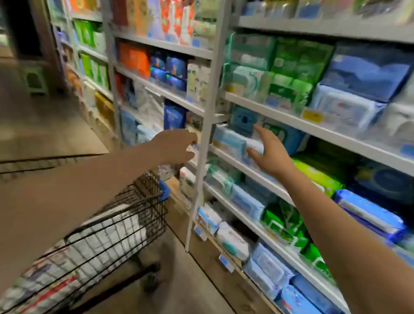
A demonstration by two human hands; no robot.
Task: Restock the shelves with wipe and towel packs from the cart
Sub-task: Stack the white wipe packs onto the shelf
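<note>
Because the cart (148, 201) stands just beside the shelves, its white packs (111, 233) lie within easy reach for restocking. Left hand (175, 145) reaches to the shelf edge by the upright (208, 109); blur hides whether its grip is clenched on anything. Right hand (270, 155), grip released and fingers spread, reaches a pale blue pack (230, 141) on the middle shelf (248, 171), probably to square the row and open space for new stock.
</note>
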